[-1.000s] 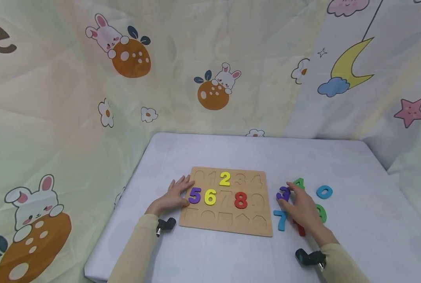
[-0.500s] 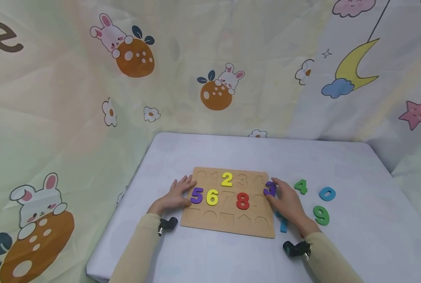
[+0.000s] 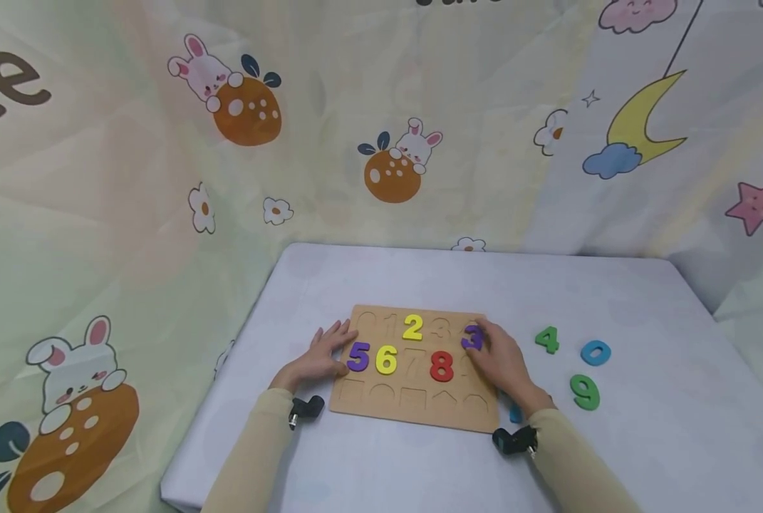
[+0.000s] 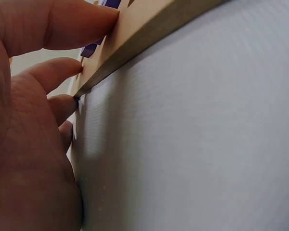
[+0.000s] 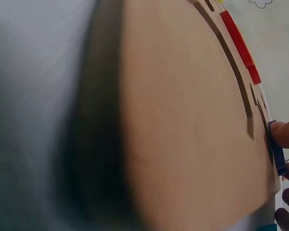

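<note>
A wooden puzzle board (image 3: 413, 417) with number and shape recesses lies on the table. My left hand (image 3: 315, 361) rests at its left edge, thumb and fingertips touching the wood, as the left wrist view also shows. Between the thumb and fingers of my right hand (image 3: 506, 362) is a purple number 3 (image 3: 472, 338), held over the board's upper right part. On the board sit a purple 5 (image 3: 358, 357), a yellow 6 (image 3: 386, 360), a yellow 2 (image 3: 412, 328) and a red 8 (image 3: 442, 366). In the right wrist view the purple 3 (image 5: 277, 149) is pinched near the board's surface.
Right of the board lie a green 4 (image 3: 547, 340), a blue 0 (image 3: 595, 353) and a green 9 (image 3: 585, 392). A blue piece (image 3: 515, 413) is mostly hidden by the right wrist. A printed curtain (image 3: 323, 92) hangs behind the white table (image 3: 355, 470).
My right hand has carried the purple 3 leftward from among the loose pieces to over the board. The left hand has stayed on the board's left edge.
</note>
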Motion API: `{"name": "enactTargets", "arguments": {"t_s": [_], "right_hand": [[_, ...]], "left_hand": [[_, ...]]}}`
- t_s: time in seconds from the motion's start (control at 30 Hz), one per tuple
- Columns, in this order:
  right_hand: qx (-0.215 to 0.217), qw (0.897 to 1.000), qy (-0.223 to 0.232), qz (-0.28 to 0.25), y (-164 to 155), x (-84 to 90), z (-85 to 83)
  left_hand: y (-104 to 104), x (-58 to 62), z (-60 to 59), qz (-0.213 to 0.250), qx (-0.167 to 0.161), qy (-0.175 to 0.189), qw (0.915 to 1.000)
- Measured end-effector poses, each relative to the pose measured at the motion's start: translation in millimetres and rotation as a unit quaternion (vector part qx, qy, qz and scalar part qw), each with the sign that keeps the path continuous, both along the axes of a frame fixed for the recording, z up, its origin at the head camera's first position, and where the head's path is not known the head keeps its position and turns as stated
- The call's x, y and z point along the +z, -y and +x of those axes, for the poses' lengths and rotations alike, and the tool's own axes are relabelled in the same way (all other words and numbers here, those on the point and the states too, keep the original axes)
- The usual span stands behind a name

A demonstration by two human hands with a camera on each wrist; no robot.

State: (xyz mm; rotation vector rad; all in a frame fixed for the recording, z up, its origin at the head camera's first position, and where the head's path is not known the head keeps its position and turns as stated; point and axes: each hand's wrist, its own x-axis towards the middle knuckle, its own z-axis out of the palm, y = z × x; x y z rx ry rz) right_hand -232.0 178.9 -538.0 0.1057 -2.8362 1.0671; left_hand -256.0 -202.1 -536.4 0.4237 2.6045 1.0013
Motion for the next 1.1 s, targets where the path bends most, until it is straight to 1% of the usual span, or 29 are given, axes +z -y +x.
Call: {"name": "enactTargets", "arguments": {"t_s": [0.13, 0.37, 0.63, 0.73, 0.87, 1.1], "right_hand": [[0.011, 1.0, -0.012, 0.004, 4.3, 0.7, -5.2], [0.029, 0.999, -0.01, 0.021, 14.8, 4.6, -12.6], [0.043, 0.999, 0.007, 0.011, 24.8, 5.3, -23.9], [0.047, 0.999, -0.001, 0.007, 27.0, 4.2, -27.5], [0.048, 0.999, -0.008, 0.01, 28.6, 3.2, -29.0], [0.05, 0.999, -0.007, 0.012, 33.4, 1.5, -29.7]], "left_hand": [[0.7, -1.3, 0.7, -0.001, -0.002, -0.001, 1.0], [1.5, -0.7, 1.8, -0.005, 0.0, -0.001, 1.0], [1.4, 1.6, 2.8, 0.0, 0.004, 0.003, 1.0], [0.4, 2.0, 2.0, -0.002, -0.001, 0.002, 1.0], [-2.3, 2.4, 1.2, -0.001, -0.005, -0.003, 1.0], [-4.2, 2.9, 1.5, -0.007, -0.002, -0.003, 1.0]]}}
